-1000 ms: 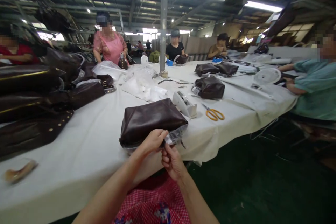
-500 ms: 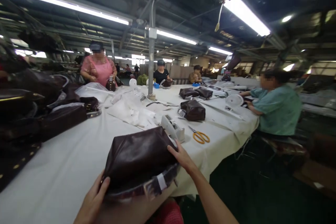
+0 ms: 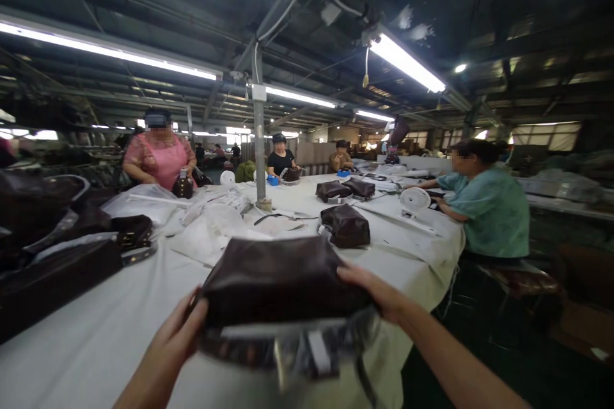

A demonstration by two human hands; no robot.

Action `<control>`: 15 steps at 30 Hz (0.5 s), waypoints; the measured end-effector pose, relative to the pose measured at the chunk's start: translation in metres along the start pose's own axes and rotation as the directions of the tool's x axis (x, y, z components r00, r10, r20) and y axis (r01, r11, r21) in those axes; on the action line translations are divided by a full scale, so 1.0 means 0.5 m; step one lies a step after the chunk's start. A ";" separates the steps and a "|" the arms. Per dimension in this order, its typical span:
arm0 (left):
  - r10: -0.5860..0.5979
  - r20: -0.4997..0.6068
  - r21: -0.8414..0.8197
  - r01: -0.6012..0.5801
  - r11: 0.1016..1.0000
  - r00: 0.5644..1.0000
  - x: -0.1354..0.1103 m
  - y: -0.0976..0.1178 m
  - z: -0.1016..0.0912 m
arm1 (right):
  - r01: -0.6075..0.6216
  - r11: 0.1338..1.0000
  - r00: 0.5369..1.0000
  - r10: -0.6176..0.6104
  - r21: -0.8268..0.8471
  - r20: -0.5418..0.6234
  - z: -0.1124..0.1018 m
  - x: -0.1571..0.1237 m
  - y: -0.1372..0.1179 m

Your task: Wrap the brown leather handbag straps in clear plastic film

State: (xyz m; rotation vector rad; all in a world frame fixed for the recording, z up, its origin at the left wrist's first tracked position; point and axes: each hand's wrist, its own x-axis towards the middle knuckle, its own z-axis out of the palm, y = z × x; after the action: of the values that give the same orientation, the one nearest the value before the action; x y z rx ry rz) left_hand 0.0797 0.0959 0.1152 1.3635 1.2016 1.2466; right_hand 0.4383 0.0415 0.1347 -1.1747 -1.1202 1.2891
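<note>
I hold a dark brown leather bag up off the white-covered table, gripped from both ends. My left hand clasps its left end and my right hand grips its right end. Clear plastic wrap with a white tape strip hangs from the bag's near edge.
More brown bags lie on the table at the left and in the middle. White wrapping sheets lie beyond. A person in pink stands across the table. A person in teal sits at the right. A metal pole rises from the table.
The bag came off the table and now sits higher and more level between my hands. My hands went from its near edge to its two ends, and my view tilted upward.
</note>
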 end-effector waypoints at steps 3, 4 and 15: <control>-0.042 0.115 -0.242 0.069 0.968 0.992 0.156 0.146 0.155 | -0.088 0.969 0.836 -0.054 -0.231 -0.546 -0.122 0.096 -0.139; -0.070 0.126 -0.247 0.100 0.964 0.990 0.191 0.182 0.203 | -0.096 0.957 0.773 -0.103 -0.275 -0.626 -0.160 0.120 -0.177; 0.125 0.212 0.181 -0.165 0.970 0.969 0.046 -0.062 0.069 | -0.198 0.679 0.809 -0.293 -0.706 -0.509 -0.265 0.007 0.045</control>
State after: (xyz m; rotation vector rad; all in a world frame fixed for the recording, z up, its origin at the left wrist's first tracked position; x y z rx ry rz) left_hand 0.1117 0.1222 0.0843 1.7069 1.1226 1.0811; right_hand 0.5680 0.0438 0.1003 -1.9616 -1.1922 0.2835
